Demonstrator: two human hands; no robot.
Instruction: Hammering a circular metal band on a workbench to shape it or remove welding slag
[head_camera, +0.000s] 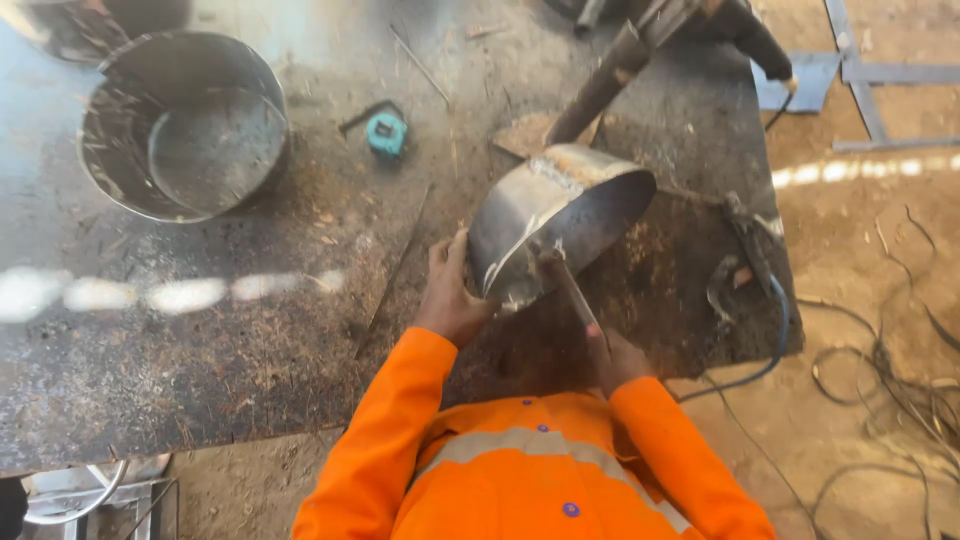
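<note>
Steel workbench: dark, rust-speckled steel-topped workbench (200, 340) carries everything named below.
Far left of the ring: large open grey sheet-metal drum (185, 125), upright on the bench, mouth up.
Between drum and ring: small teal tape measure (387, 133), lying flat, well apart from both.
Left hand: left hand (452, 295) wraps its fingers over the ring's lower left edge.
Ring: short shiny bent-steel ring (555, 220) sits tilted over the workbench, its open mouth facing right and toward the wearer, its axis running lower right to upper left; a weld seam crosses its top.
Rod: thin dark metal rod (570, 290) slants from the ring's lower rim down to the right hand.
Right hand: right hand (615, 358) is closed on the rod's near end.
Hard to make out: whether the ring touches the workbench; the brown pipe (600, 88) behind it is cut off at the top.
</note>
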